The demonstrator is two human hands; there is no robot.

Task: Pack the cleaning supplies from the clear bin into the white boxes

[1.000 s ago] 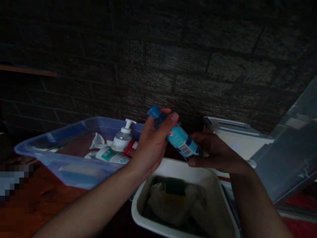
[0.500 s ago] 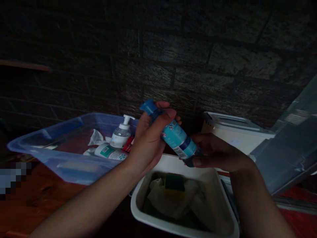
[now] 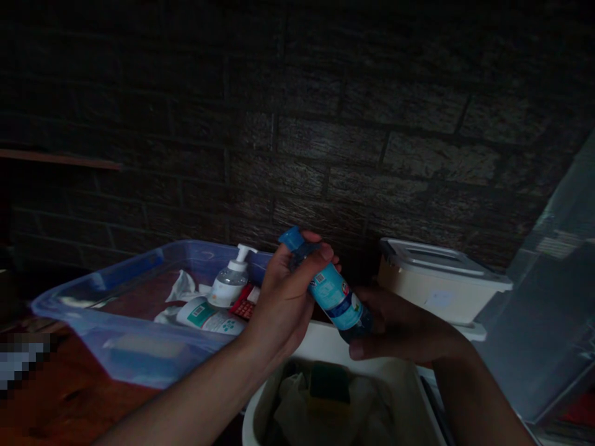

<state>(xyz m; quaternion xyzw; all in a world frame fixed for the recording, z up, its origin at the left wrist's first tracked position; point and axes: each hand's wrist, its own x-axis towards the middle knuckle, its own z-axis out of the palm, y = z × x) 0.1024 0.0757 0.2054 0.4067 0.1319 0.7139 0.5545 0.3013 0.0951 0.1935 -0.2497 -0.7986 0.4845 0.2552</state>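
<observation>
A blue plastic bottle [image 3: 335, 298] with a flared blue cap and a printed label is held tilted, cap to the upper left. My left hand [image 3: 294, 279] is wrapped round its upper part, thumb across the front below the cap. At the base, my right hand [image 3: 397, 325] grips the bottle between thumb and fingers; some of those fingers are hidden behind it. Below both hands stands a white basin [image 3: 320, 337]. In it a green and yellow sponge [image 3: 329, 384] rests on a pale cloth [image 3: 290, 406].
On the left a translucent blue tub [image 3: 139, 353] holds a pump bottle [image 3: 230, 282], a white and green bottle [image 3: 211, 316] lying down, a red packet [image 3: 244, 302] and white cloth. A lidded box [image 3: 432, 279] stands right, before a dark brick wall [image 3: 320, 155].
The bottle has turned about its long axis, so the barcode is out of sight and a different side of the label shows. The view has tilted up, and everything sits lower.
</observation>
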